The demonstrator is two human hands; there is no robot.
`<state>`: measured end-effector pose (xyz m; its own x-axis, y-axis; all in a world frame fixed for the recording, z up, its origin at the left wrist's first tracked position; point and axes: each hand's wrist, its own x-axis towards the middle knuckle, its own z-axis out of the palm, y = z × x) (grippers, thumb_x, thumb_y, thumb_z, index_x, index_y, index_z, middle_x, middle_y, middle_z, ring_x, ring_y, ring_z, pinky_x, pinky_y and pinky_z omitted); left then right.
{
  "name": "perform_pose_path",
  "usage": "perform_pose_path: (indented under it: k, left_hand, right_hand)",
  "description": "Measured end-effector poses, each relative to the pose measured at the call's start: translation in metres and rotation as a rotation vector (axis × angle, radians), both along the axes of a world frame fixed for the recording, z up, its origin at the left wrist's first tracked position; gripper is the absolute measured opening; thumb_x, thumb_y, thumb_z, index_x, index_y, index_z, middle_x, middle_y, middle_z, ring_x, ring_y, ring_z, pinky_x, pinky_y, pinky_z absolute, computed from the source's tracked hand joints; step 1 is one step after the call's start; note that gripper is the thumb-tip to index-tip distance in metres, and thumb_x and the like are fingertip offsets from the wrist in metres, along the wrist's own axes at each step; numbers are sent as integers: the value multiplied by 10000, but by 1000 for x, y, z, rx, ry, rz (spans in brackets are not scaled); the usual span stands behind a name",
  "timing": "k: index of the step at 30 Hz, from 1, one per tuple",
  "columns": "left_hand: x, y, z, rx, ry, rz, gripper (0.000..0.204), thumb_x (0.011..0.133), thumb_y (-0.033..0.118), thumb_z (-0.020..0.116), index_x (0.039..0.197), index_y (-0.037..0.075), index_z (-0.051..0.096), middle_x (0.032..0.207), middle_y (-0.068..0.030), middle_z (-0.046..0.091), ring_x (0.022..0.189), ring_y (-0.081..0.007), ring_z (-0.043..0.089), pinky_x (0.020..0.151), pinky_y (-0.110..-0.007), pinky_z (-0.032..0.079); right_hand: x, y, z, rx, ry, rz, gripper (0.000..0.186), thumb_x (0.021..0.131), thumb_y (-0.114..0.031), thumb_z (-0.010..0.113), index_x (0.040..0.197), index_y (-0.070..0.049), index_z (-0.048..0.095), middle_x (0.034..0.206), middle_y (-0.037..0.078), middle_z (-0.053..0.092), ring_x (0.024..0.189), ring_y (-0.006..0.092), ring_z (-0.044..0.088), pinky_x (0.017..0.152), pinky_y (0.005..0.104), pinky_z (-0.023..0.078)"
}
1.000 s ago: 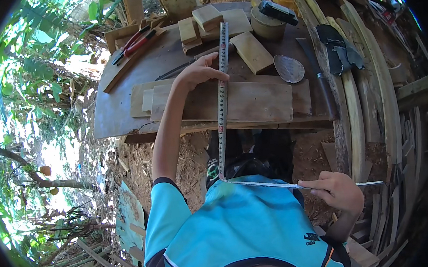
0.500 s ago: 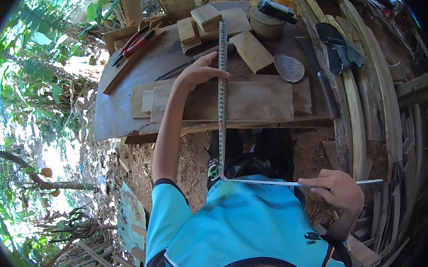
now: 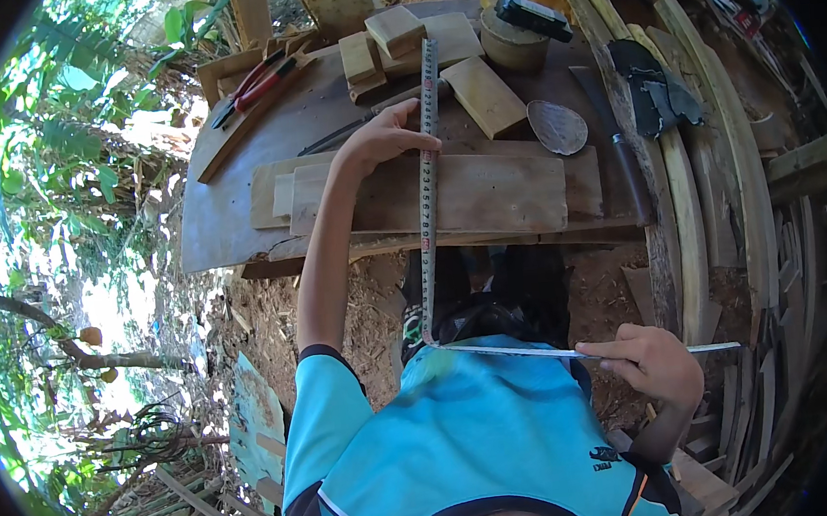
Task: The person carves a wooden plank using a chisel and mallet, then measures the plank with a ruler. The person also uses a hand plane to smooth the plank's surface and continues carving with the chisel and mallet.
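A long steel measuring tape blade (image 3: 426, 209) with dark marks and red figures runs from the workbench toward my body. Close to my waist it bends sharply and carries on to the right, seen nearly edge-on. My left hand (image 3: 386, 143) grips it over the bench, with the thumb across the blade and the forefinger along its left edge. At the lower right, my right hand (image 3: 653, 364) pinches the other stretch between thumb and fingers, and the free end sticks out past it. Under the blade lies a flat wooden board (image 3: 505, 192) stacked on other boards.
The workbench (image 3: 210, 224) carries wood blocks (image 3: 486, 97), red-handled pliers (image 3: 267, 84), a machete (image 3: 622, 148), an oval pale piece (image 3: 558, 127) and a pot (image 3: 514, 45) with a dark device (image 3: 533, 19) on top. Long timber slabs (image 3: 689, 220) stand along the right.
Both hands keep their places on the measuring tape blade. The view has shifted very slightly; nothing else visibly differs.
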<state>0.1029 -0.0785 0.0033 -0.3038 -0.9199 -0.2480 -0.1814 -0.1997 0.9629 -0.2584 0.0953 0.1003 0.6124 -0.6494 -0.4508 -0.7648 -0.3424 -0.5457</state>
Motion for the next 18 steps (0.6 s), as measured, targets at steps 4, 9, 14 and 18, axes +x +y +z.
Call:
perform_pose_path:
  k: [4, 9, 14, 18]
  left_hand:
    - [-1, 2, 4, 0, -30, 19, 493, 652, 105, 722, 1082, 34, 491, 797, 16, 552, 754, -64, 520, 724, -212, 401]
    - [0, 1, 2, 0, -15, 4, 486, 649, 107, 726, 1072, 35, 497, 800, 15, 550, 757, -67, 523, 716, -213, 403]
    - [3, -3, -4, -4, -16, -26, 502, 687, 96, 705, 1122, 53, 460, 810, 25, 561, 738, -42, 542, 656, -180, 429]
    - [4, -2, -5, -3, 3, -33, 488, 686, 109, 711, 1104, 50, 467, 800, 25, 559, 736, -42, 545, 646, -176, 427]
  right_hand:
    - [0, -2, -1, 2, -16, -1, 347, 741, -159, 604, 1078, -241, 610, 623, 87, 448, 585, 230, 484, 550, 340, 391]
    - [0, -2, -1, -7, -31, 6, 339, 755, -168, 596, 1084, -250, 606, 620, 83, 445, 584, 225, 487, 550, 338, 397]
    - [-2, 0, -1, -3, -29, -22, 338, 753, -152, 593, 1076, -249, 611, 618, 86, 444, 582, 229, 486, 550, 340, 398]
    - [-2, 0, -2, 7, -19, -20, 346, 752, -141, 591, 1079, -255, 610, 618, 88, 440, 583, 230, 482, 556, 344, 397]
